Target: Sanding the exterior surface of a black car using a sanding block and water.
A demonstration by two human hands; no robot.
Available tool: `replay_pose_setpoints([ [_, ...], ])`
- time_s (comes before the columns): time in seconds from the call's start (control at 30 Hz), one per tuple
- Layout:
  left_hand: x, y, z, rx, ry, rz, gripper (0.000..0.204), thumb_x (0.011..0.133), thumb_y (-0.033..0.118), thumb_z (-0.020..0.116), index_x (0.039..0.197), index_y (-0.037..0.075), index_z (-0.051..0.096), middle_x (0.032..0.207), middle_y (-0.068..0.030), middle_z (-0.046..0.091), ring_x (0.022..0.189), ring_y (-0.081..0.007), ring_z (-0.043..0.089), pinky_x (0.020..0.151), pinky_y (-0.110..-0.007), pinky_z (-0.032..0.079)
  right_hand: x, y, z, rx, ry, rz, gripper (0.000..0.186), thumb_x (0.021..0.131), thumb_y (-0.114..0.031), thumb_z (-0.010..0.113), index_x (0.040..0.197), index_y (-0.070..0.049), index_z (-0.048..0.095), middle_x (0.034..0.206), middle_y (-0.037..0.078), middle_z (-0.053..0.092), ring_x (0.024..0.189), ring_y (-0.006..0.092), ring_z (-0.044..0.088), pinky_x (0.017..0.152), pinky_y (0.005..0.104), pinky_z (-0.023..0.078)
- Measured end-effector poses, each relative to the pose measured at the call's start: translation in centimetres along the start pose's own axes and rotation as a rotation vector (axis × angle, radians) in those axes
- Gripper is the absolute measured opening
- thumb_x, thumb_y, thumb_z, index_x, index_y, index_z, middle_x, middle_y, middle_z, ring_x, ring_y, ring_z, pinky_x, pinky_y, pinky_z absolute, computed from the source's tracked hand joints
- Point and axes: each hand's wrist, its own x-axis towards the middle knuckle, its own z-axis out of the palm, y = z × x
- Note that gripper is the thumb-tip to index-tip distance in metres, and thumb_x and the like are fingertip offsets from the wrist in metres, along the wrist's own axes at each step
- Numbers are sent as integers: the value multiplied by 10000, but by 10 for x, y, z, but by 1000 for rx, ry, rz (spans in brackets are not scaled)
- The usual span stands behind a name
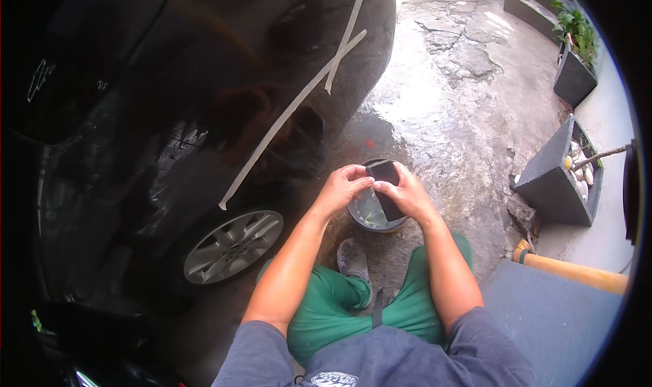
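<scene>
In front of me, both hands hold a flat black rectangular piece (384, 172), which may be a sanding block or folded sandpaper; I cannot tell which. My right hand (411, 195) wraps its right side, with the thumb lying across its face. The fingers of my left hand (343, 187) are pinched at its left edge, close to the right thumb. Directly beneath the hands stands a round dark-rimmed bucket (369, 217) with cloudy liquid in it, partly covered by my hands and the black piece.
A black car (224, 81) fills the left, its body marked with strips of pale masking tape (275, 127) above a silver wheel (234, 247). Dark square planters (553, 176) line the right wall. Nearer lie a wooden pole (574, 273) and a grey panel (543, 319). The concrete is wet and cracked.
</scene>
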Motion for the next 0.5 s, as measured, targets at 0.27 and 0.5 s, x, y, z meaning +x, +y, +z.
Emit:
replay_pose_setpoints([
  [0.27, -154, 144, -58, 908, 555, 488, 223, 926, 88, 687, 1129, -2, 712, 1091, -112, 706, 994, -203, 676, 892, -313, 525, 64, 148, 4, -833, 13, 819, 451, 826, -217, 762, 1211, 11, 702, 1305, 221, 663, 1232, 355, 640, 1029, 445, 516],
  [0.5, -347, 289, -194, 2084, 939, 692, 339, 1026, 126, 582, 1351, 38, 611, 1455, -146, 539, 1362, -309, 485, 1146, -431, 369, 67, 143, 35, -701, 158, 939, 477, 880, -130, 645, 1333, 14, 612, 1367, 225, 626, 1300, 348, 596, 1072, 458, 488],
])
